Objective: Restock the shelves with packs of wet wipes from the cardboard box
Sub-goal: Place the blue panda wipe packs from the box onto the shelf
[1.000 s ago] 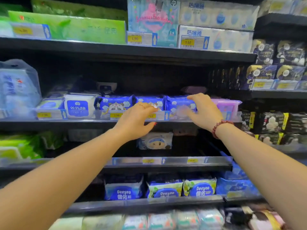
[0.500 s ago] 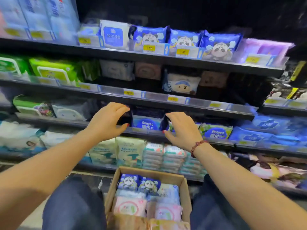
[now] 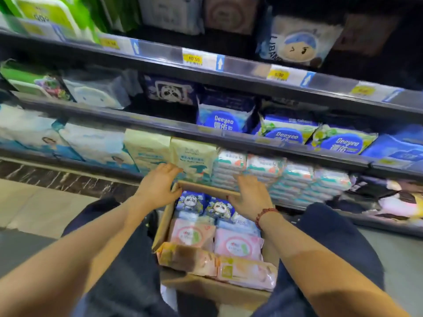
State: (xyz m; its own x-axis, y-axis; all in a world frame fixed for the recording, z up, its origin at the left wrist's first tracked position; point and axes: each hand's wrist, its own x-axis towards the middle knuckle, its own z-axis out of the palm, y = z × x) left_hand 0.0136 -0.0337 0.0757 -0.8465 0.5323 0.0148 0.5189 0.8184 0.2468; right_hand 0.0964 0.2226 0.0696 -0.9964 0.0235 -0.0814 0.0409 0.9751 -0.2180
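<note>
An open cardboard box [image 3: 163, 221] stands on the floor between my knees, filled with wet wipe packs. Two blue panda packs [image 3: 191, 202] stand at its far end, pink packs [image 3: 238, 243] lie in the middle, and orange-pink packs [image 3: 247, 274] are nearest me. My left hand [image 3: 156, 187] hovers over the box's far left corner with fingers relaxed, holding nothing. My right hand [image 3: 251, 196] hovers over the far right of the box with fingers spread above the panda packs, also holding nothing.
Dark shelves [image 3: 274, 146] in front hold wipes: Deeyeo blue packs [image 3: 225, 121], cream packs [image 3: 194, 156], stacked small white packs [image 3: 297, 179], a panda pack [image 3: 170, 91]. Yellow price tags [image 3: 192, 58] line the shelf edges. Tiled floor [image 3: 34, 207] lies to the left.
Both hands came down from the upper shelf of panda packs to just above the box. The view tilted downward with them.
</note>
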